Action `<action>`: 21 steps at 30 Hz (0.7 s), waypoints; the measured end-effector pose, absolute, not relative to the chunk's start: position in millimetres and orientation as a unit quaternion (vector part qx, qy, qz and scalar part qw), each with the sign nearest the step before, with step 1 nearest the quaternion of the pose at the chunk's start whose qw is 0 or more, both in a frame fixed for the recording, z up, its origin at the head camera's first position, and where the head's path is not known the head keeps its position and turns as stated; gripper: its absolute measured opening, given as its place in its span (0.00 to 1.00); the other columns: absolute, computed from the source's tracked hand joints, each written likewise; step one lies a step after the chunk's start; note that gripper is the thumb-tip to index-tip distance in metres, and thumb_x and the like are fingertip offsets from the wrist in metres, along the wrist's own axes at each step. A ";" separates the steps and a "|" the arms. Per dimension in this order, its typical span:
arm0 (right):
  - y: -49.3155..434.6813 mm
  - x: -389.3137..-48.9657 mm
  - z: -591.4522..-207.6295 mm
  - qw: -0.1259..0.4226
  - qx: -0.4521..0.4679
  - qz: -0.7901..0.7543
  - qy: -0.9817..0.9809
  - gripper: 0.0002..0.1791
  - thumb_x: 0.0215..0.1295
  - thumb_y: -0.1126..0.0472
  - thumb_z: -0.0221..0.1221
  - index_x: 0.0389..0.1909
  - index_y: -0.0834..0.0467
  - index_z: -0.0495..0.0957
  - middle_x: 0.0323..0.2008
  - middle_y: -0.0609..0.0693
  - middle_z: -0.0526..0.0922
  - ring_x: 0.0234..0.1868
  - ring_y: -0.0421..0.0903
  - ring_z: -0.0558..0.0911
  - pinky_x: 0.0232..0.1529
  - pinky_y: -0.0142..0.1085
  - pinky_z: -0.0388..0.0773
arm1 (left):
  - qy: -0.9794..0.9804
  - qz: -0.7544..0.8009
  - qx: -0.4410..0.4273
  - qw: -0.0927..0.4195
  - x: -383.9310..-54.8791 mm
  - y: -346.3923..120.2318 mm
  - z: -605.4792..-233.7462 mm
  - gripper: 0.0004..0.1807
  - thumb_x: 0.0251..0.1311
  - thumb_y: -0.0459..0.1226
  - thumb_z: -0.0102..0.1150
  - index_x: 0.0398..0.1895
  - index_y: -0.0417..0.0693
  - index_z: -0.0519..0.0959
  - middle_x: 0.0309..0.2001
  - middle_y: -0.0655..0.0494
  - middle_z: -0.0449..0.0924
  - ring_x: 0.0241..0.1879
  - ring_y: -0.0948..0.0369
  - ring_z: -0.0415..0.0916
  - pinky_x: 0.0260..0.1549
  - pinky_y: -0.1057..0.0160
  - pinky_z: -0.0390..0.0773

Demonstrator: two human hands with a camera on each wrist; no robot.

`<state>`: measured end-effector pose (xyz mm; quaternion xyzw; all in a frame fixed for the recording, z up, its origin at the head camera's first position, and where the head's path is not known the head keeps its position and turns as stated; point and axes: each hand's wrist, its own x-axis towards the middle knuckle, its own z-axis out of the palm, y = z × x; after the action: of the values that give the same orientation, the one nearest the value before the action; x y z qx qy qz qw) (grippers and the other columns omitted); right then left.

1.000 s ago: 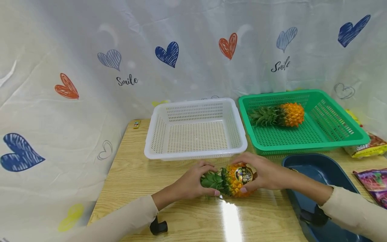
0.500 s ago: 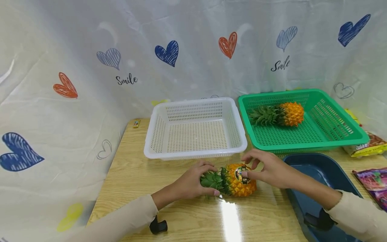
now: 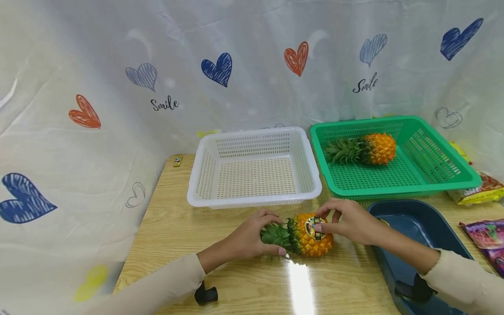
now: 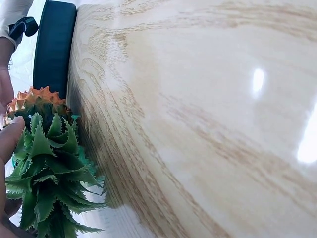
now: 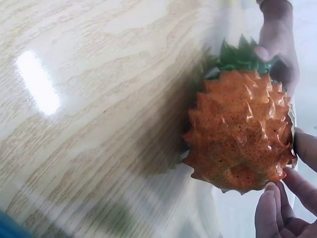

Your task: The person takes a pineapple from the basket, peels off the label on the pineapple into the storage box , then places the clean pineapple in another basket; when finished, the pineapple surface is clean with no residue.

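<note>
A small orange pineapple lies on its side on the wooden table, its green crown towards the left. My left hand grips that crown, thumb in front and fingers behind. A round dark and gold sticker is on the fruit's upper side. My right hand has its thumb on the sticker and its forefinger at the fruit's far side, the other fingers curled in. In the right wrist view, the thumb and fingertips meet the edge of the spiky body.
Behind the hands stands a white basket. A green basket beside it holds another pineapple. A dark blue tray lies under the right forearm, with snack packets farther right. A tiny yellow item lies at the back left.
The right hand has shifted from around the pineapple's body to its right end, bringing its thumb up onto the sticker. The left hand keeps its grip on the crown.
</note>
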<state>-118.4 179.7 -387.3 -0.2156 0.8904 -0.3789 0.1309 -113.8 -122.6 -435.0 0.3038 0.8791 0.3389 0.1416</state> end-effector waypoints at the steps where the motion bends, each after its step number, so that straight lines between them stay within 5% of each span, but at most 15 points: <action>1: 179.7 -118.5 -387.1 0.131 -0.213 -0.378 0.891 0.21 0.60 0.44 0.69 0.47 0.53 0.84 0.43 0.47 0.82 0.30 0.36 0.79 0.27 0.34 0.76 | 0.879 0.339 0.304 0.141 -113.9 -122.6 -435.1 0.38 0.53 0.61 0.71 0.66 0.58 0.74 0.70 0.53 0.65 0.68 0.54 0.66 0.61 0.49 0.74; 21: 178.5 -118.2 -383.5 0.121 -0.246 -0.375 0.885 0.12 0.60 0.51 0.71 0.29 0.47 0.76 0.26 0.44 0.76 0.21 0.38 0.72 0.22 0.34 0.70 | 0.882 0.329 0.304 0.142 -113.0 -122.3 -433.4 0.39 0.53 0.61 0.71 0.66 0.58 0.73 0.70 0.53 0.66 0.68 0.54 0.67 0.60 0.49 0.75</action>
<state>-118.2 178.5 -383.5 -0.2460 0.8855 -0.3753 0.1206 -113.0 -122.3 -433.4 0.3043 0.8824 0.3295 0.1422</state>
